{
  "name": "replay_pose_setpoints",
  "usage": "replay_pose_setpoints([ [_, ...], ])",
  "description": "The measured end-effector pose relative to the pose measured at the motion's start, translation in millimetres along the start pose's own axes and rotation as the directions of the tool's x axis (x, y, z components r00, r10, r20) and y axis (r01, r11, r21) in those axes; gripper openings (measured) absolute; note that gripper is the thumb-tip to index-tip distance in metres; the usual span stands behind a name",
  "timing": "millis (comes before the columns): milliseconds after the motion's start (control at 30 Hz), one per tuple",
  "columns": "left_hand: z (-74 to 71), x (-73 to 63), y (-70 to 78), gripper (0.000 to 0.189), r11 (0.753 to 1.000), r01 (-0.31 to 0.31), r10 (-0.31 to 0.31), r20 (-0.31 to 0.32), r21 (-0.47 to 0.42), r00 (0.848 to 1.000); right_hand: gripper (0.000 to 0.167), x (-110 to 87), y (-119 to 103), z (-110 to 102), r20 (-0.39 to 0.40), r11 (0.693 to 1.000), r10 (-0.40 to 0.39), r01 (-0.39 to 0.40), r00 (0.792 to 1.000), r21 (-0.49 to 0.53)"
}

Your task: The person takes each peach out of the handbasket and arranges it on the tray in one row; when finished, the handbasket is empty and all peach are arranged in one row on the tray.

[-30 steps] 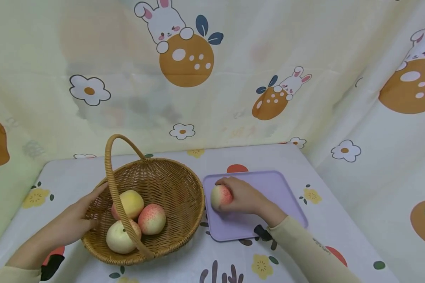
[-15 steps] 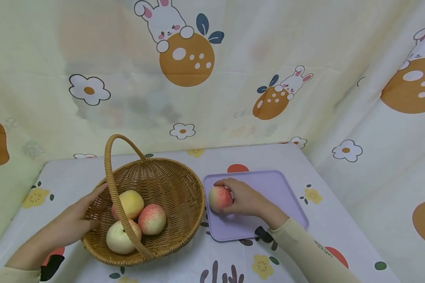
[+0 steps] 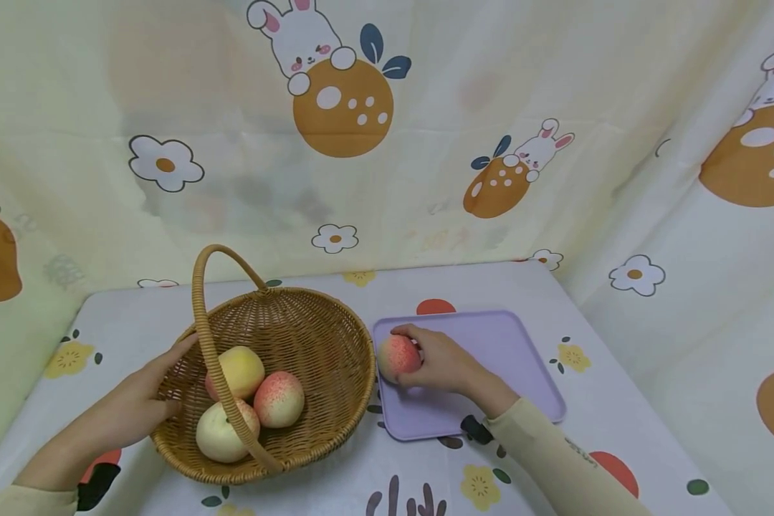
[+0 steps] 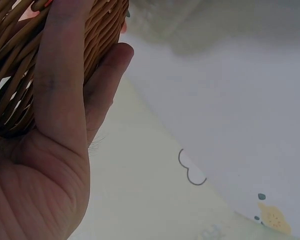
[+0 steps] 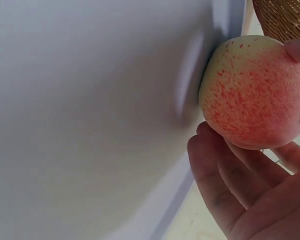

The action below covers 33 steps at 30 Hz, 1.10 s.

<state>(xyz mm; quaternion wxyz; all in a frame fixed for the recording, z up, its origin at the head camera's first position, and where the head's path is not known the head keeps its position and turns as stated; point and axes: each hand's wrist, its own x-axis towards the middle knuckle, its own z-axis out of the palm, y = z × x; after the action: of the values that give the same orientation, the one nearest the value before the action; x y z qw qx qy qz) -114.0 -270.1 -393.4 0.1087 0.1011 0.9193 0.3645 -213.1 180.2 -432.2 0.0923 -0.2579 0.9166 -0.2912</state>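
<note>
My right hand (image 3: 441, 362) holds a red-speckled peach (image 3: 399, 358) between thumb and fingers at the left edge of a lilac tray (image 3: 490, 351). In the right wrist view the peach (image 5: 257, 95) sits close to the tray's raised rim, with fingers curled under it. My left hand (image 3: 135, 401) grips the left side of a wicker basket (image 3: 322, 344), thumb inside its rim and the other fingers partly hidden; the left wrist view has fingers lying against the basket's weave (image 4: 15, 65). Inside the basket are a yellow peach (image 3: 243, 371), a red-speckled peach (image 3: 279, 401) and a pale peach (image 3: 222, 433).
The basket's tall arched handle (image 3: 203, 308) rises over its left part, crossing in front of the fruit. Basket and tray stand side by side on a patterned tablecloth (image 3: 316, 494). A curtain with rabbit prints (image 3: 245, 193) hangs behind the table.
The peach in my right hand has shifted slightly left and turned, so more of its red side shows. My left hand and the basket have stayed in place.
</note>
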Motion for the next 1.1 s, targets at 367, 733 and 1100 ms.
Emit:
replay_pose_setpoints([
  [367, -1.3, -0.4, 0.7, 0.102, 1.000, -0.014, 0.014, -0.006, 0.023, 1.000, 0.088, 1.1, -40, -22, -0.201, 0.957, -0.175, 0.214, 0.964, 0.196],
  [733, -1.4, -0.3, 2.2, 0.102, 1.000, 0.008, -0.008, -0.003, 0.021, 1.000, 0.097, 17.5, -117, -2, -0.054, 0.927, -0.353, 0.357, 0.934, 0.116],
  [1100, 1.2, -0.9, 5.0, 0.102, 1.000, 0.012, -0.012, -0.004, 0.009, 1.000, 0.099, 34.9, -145, 30, 0.220, 0.934, -0.308, 0.338, 0.926, -0.115],
])
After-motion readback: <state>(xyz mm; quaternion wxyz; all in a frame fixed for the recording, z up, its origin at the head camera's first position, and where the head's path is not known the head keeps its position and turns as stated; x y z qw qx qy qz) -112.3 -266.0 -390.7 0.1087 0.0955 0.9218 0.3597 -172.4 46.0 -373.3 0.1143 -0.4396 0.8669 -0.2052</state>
